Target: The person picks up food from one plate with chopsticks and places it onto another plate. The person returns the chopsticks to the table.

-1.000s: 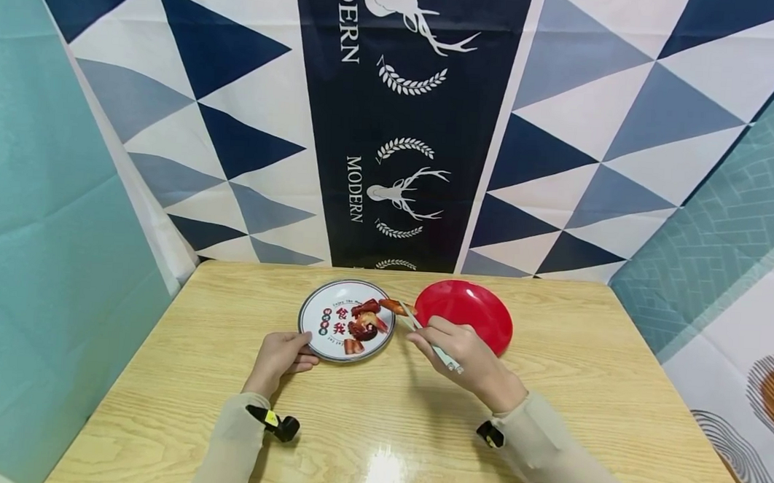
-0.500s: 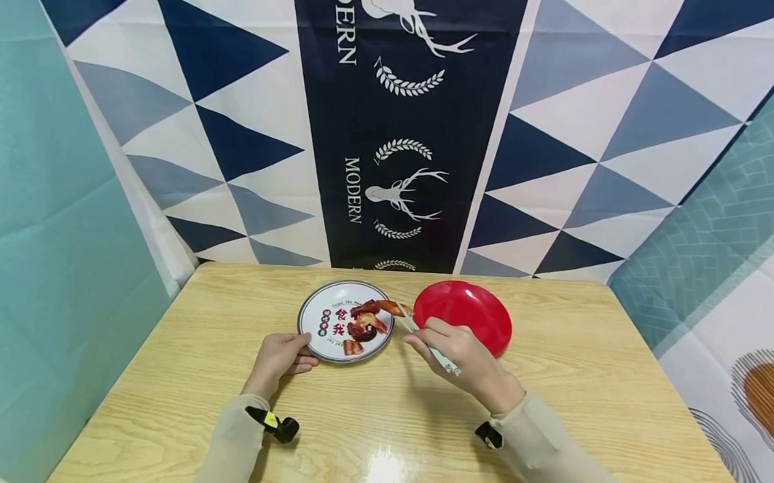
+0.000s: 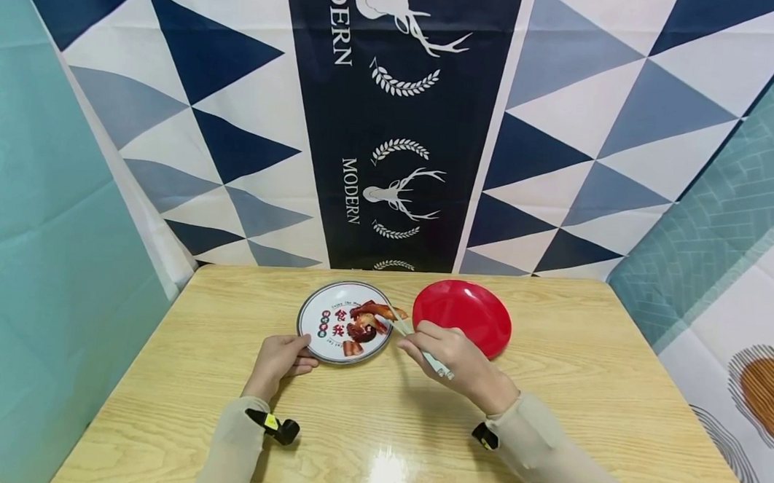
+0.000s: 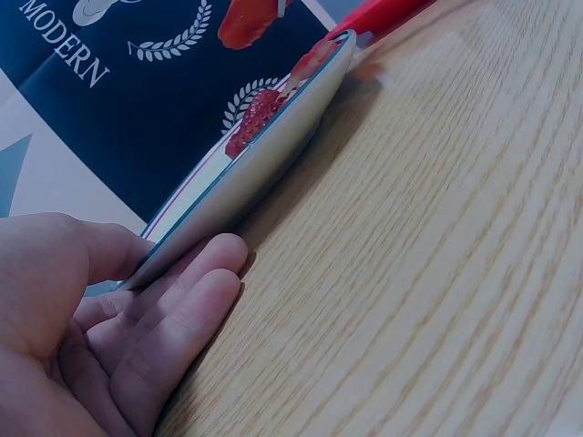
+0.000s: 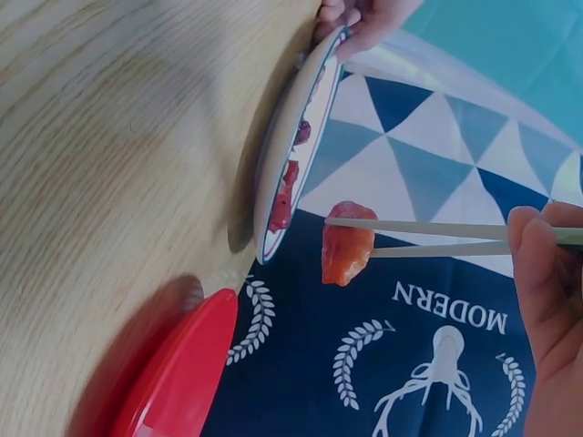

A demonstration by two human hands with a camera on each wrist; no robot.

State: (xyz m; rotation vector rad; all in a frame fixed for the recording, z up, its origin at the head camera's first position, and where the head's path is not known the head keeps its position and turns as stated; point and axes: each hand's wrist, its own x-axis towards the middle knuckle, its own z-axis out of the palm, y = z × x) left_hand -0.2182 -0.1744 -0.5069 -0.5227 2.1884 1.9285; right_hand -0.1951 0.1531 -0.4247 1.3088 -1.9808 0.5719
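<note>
My left hand (image 3: pixel 278 360) pinches the near-left rim of a white plate (image 3: pixel 317 318) with a dark edge and red lettering, thumb on top and fingers beneath. In the left wrist view this plate (image 4: pixel 264 164) looks slightly tilted, its gripped rim off the table. My right hand (image 3: pixel 456 363) holds a pair of pale chopsticks (image 3: pixel 401 325). Between their tips is a glossy orange-brown piece of food (image 5: pixel 346 246), meat-like, held above the plate's right side. Several reddish-brown food pieces (image 3: pixel 361 329) lie on the right half of the plate.
A bare red plate (image 3: pixel 471 311) stands just right of the white plate, behind my right hand. The wooden table (image 3: pixel 345 422) ends at a patterned cloth backdrop (image 3: pixel 393 125). Each wrist carries a small black camera strap (image 3: pixel 274 425).
My right hand moves slightly left, carrying the food piece in the chopsticks from the gap between the plates to over the white plate. My left hand keeps its hold on the rim.
</note>
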